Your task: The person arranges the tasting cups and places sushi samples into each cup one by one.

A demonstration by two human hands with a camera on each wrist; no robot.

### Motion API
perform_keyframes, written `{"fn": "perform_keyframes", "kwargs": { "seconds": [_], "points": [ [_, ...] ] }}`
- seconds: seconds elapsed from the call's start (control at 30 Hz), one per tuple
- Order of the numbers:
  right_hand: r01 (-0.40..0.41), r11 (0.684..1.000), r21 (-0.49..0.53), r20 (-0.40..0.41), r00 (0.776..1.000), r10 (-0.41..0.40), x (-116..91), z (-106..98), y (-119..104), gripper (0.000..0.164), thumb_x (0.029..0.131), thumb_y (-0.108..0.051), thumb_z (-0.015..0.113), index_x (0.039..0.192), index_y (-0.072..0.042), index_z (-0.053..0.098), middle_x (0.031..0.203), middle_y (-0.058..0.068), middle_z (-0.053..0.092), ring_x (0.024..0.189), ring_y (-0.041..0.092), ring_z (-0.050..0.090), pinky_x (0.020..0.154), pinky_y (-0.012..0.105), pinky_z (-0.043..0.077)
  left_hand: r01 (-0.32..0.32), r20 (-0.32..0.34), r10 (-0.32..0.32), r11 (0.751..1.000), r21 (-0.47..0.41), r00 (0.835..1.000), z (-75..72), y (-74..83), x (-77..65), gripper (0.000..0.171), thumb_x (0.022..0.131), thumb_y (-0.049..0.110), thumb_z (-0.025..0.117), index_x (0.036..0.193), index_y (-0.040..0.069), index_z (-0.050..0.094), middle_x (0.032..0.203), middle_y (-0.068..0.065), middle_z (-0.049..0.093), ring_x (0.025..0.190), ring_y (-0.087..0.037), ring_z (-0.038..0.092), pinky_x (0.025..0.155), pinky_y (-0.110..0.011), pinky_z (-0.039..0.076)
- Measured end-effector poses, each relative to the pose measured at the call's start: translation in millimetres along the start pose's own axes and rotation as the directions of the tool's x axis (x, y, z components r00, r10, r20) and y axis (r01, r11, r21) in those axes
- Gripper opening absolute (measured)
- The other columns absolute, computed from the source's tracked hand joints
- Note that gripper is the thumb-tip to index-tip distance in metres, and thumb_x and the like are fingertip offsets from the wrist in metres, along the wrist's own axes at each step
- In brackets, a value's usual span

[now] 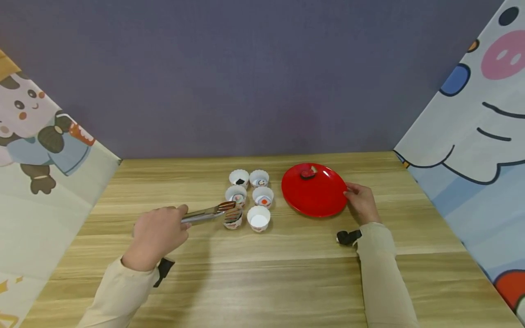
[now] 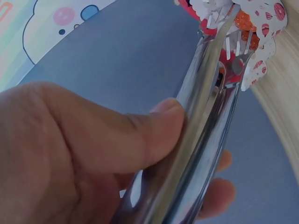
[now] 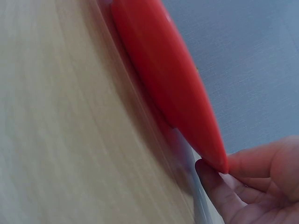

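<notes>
My left hand (image 1: 161,231) holds a pair of metal tongs (image 1: 205,213), thumb on one arm and fingers on the other in the left wrist view. The tongs' slotted ends are over the front left paper cup (image 1: 233,223); whether they grip anything cannot be made out. In the left wrist view, orange pieces (image 2: 244,21) show behind those ends. My right hand (image 1: 362,200) pinches the rim of a red round plate (image 1: 316,198) between thumb and fingers. Near the plate's far edge lies a small toy-like piece (image 1: 308,173), red on top with a black side.
Several white paper cups stand close together left of the plate. The back left cup (image 1: 239,176) contains something black, the middle right cup (image 1: 263,197) something orange. Inside the front right cup (image 1: 259,218) only white shows. A grey wall (image 1: 254,82) rises behind the wooden table (image 1: 266,282).
</notes>
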State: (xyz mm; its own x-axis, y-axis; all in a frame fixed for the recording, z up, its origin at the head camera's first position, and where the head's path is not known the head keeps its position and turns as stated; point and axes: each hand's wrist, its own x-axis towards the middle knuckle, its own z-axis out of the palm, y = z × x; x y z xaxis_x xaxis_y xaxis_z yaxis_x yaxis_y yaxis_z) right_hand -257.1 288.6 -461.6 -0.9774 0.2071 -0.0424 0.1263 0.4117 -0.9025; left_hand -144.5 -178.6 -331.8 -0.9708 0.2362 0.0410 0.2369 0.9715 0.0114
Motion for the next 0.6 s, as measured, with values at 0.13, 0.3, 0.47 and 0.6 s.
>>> {"fn": "perform_keyframes", "kwargs": {
  "seconds": [0.13, 0.3, 0.47, 0.6],
  "points": [
    [0.008, 1.0, 0.012, 0.007, 1.0, -0.009, -0.4, -0.3, -1.2, 0.036, 0.093, 0.002, 0.047, 0.126, 0.015, 0.049, 0.124, 0.03, 0.054, 0.095, 0.012, 0.058, 0.071, 0.009, 0.045, -0.001, 0.016, 0.001, 1.0, 0.003, 1.0, -0.7, 0.6, 0.4, 0.014, 0.081, 0.019, 0.066, 0.087, 0.007, 0.062, 0.058, 0.0, 0.05, 0.048, -0.016, 0.043, 0.038, -0.034, 0.034],
    [-0.006, 0.999, 0.035, 0.007, 1.0, 0.005, 0.1, 0.3, -0.9, 0.036, 0.093, 0.002, 0.047, 0.127, 0.015, 0.049, 0.125, 0.03, 0.054, 0.087, 0.001, 0.055, 0.071, 0.009, 0.046, 0.001, 0.026, -0.001, 1.0, 0.003, 1.0, -1.3, 0.7, 0.3, 0.016, 0.082, 0.019, 0.066, 0.091, 0.006, 0.063, 0.06, -0.001, 0.052, 0.048, -0.016, 0.043, 0.038, -0.034, 0.035],
    [-0.021, 0.999, 0.043, 0.004, 1.0, 0.021, 1.2, 1.0, 0.3, 0.037, 0.093, 0.002, 0.047, 0.127, 0.014, 0.049, 0.125, 0.029, 0.053, 0.088, 0.0, 0.054, 0.07, 0.009, 0.045, 0.0, 0.01, 0.0, 1.0, 0.007, 1.0, -1.2, 0.5, 0.8, 0.014, 0.081, 0.019, 0.066, 0.087, 0.007, 0.062, 0.059, 0.0, 0.051, 0.048, -0.017, 0.043, 0.038, -0.035, 0.034],
    [-0.018, 0.999, 0.029, 0.003, 1.0, 0.018, 0.8, 1.1, 0.2, 0.037, 0.093, 0.001, 0.048, 0.127, 0.014, 0.049, 0.125, 0.029, 0.054, 0.089, 0.003, 0.055, 0.069, 0.009, 0.045, 0.004, 0.002, -0.004, 1.0, 0.007, 1.0, -1.9, 0.1, 0.0, 0.013, 0.081, 0.019, 0.067, 0.083, 0.008, 0.06, 0.059, 0.0, 0.05, 0.049, -0.018, 0.044, 0.039, -0.036, 0.035]
  ]
}}
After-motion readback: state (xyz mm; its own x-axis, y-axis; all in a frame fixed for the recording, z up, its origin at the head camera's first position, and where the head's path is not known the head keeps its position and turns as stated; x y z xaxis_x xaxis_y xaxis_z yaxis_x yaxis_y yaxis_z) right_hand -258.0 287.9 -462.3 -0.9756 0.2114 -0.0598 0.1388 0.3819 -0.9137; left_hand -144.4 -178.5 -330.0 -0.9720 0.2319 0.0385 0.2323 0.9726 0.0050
